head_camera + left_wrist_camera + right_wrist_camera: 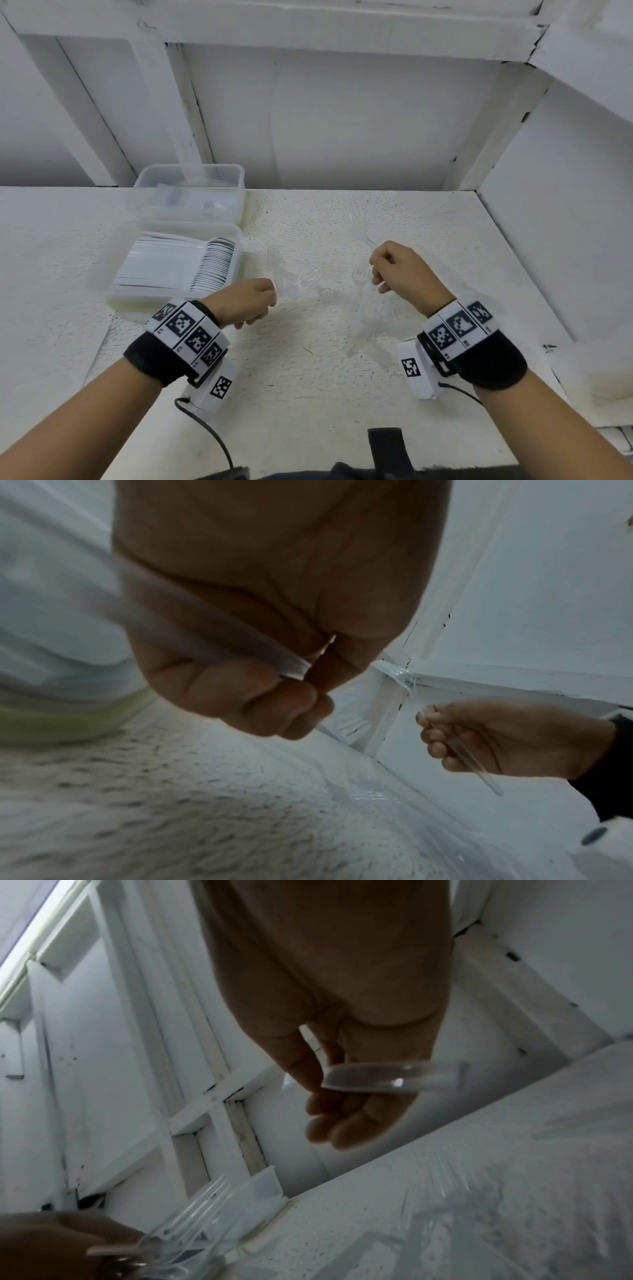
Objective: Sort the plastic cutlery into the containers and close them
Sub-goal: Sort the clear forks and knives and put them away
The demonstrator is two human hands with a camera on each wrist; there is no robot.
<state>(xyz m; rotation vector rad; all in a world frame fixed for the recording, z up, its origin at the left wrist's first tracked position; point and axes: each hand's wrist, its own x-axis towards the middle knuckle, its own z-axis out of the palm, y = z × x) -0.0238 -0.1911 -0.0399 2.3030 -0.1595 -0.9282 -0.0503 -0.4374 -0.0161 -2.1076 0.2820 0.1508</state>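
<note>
My left hand (255,301) grips a small bundle of clear plastic forks (294,281), their tines fanning up and to the right above the table. In the left wrist view their handles (240,647) cross my curled fingers (274,702). My right hand (390,270) is raised over the table and pinches one clear fork (361,273), tines pointing left. That fork's handle (377,1077) shows in the right wrist view. More clear forks (370,318) lie loose on the table below my right hand. The two hands are apart.
Two open translucent containers stand at the left. The near one (178,301) is packed with a row of white cutlery. The far one (190,171) holds a few pieces. White walls close in the back and the right of the speckled table (308,377).
</note>
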